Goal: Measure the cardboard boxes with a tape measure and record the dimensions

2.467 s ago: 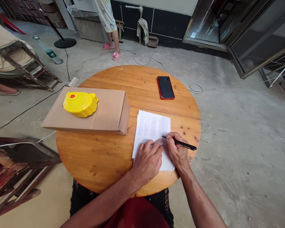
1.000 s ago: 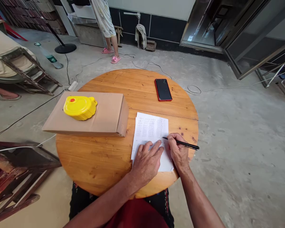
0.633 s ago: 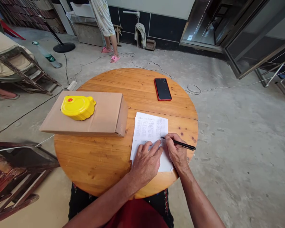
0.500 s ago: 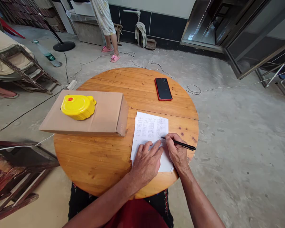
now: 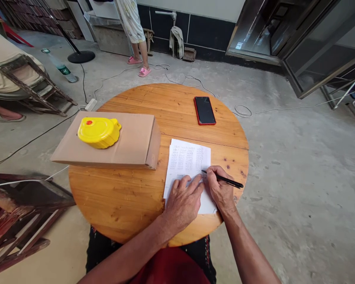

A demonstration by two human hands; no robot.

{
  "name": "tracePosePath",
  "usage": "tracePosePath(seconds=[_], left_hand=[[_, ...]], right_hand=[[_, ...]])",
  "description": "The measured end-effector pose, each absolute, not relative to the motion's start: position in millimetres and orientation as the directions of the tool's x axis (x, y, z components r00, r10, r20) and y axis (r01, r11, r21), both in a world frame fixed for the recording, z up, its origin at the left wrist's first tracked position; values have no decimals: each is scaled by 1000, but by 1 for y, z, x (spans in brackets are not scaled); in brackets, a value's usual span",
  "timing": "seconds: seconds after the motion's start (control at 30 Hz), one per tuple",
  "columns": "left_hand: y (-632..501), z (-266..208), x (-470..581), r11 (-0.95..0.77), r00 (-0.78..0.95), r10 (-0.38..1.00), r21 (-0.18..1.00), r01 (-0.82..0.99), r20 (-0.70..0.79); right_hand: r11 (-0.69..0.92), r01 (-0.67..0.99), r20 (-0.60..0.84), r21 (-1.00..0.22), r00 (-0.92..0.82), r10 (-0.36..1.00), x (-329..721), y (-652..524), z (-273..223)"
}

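Note:
White sheets of paper (image 5: 189,156) with columns of small handwriting lie near the right front of a round wooden table (image 5: 121,201). My left hand (image 5: 185,201) rests flat on the lower part of the paper, fingers spread. Beside it, my right hand (image 5: 220,189) pinches a black pen (image 5: 230,182). The pen's tip meets the paper near the end of the written columns, and its back end points right. What is written under my left hand is hidden.
A cardboard box (image 5: 130,138) with a yellow tape-measure-shaped case (image 5: 99,132) on top stands on the table's left. A red-edged phone (image 5: 205,110) lies at the back right. Beyond are a person in pink slippers (image 5: 144,72), a bottle (image 5: 66,72) and floor cables (image 5: 242,111).
The view has shifted very slightly. Both hands and the pen keep almost the same place on the paper.

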State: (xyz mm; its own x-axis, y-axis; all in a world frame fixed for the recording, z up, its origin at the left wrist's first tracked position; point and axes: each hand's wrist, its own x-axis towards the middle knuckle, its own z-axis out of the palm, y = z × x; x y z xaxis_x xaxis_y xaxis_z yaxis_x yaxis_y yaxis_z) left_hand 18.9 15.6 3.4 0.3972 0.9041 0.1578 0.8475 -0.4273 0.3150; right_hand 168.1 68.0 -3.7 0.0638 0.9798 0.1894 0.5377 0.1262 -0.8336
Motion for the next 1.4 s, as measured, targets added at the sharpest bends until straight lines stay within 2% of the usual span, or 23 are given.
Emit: tracePosePath(seconds=[0.53, 0.73, 0.87, 1.07, 1.3, 1.4], left_hand=[[16, 2, 19, -431, 399, 902, 306, 849, 163], [16, 3, 19, -428, 400, 904, 303, 852, 152], [16, 3, 18, -433, 405, 901, 309, 847, 153], [15, 4, 18, -426, 394, 905, 305, 852, 162], [16, 3, 18, -430, 397, 903, 331, 840, 165], [15, 1, 18, -430, 389, 903, 355, 830, 182]], right_hand=[[123, 514, 170, -849, 45, 984, 169, 68, -3], [-28, 263, 23, -964, 186, 982, 173, 68, -8], [-43, 158, -6, -987, 227, 974, 172, 71, -9], [46, 238, 98, -970, 210, 973, 171, 74, -6], [181, 428, 286, -885, 193, 939, 173, 73, -11], [214, 462, 319, -860, 160, 934, 172, 72, -12]])
